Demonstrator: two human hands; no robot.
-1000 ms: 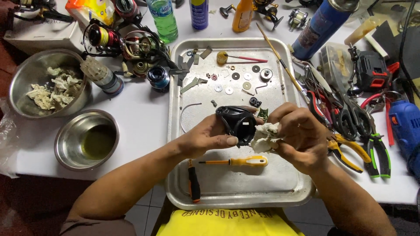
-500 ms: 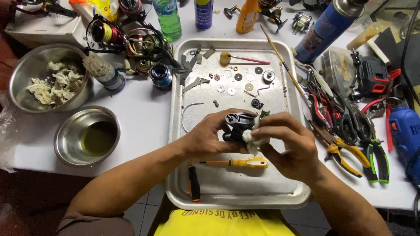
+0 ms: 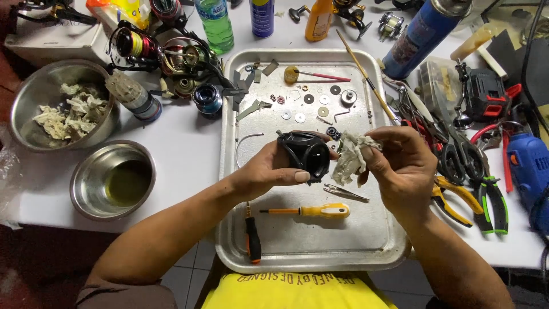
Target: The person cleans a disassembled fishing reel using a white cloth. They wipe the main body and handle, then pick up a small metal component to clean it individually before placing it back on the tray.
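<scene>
My left hand [image 3: 269,169] grips a black reel housing [image 3: 305,153] above the middle of a metal tray [image 3: 297,252]. My right hand [image 3: 400,163] pinches a crumpled, dirty white tissue [image 3: 350,155] just right of the housing, close to its open side. Tweezers [image 3: 345,193] lie on the tray below the housing. A yellow-handled screwdriver [image 3: 311,211] and a black-and-orange one [image 3: 253,239] rest nearer to me. Small washers, gears and screws [image 3: 311,103] are scattered over the tray's far half.
Two steel bowls sit on the left: one with used tissue [image 3: 60,111], one with yellowish liquid [image 3: 114,180]. Fishing reels [image 3: 166,57] and bottles [image 3: 214,23] crowd the far side. Pliers and cutters [image 3: 463,171], a blue drill [image 3: 529,166] and a blue can [image 3: 426,34] lie right.
The housing has turned in my left hand and risen slightly. My right hand has drawn the tissue out to the right of it, away from the opening.
</scene>
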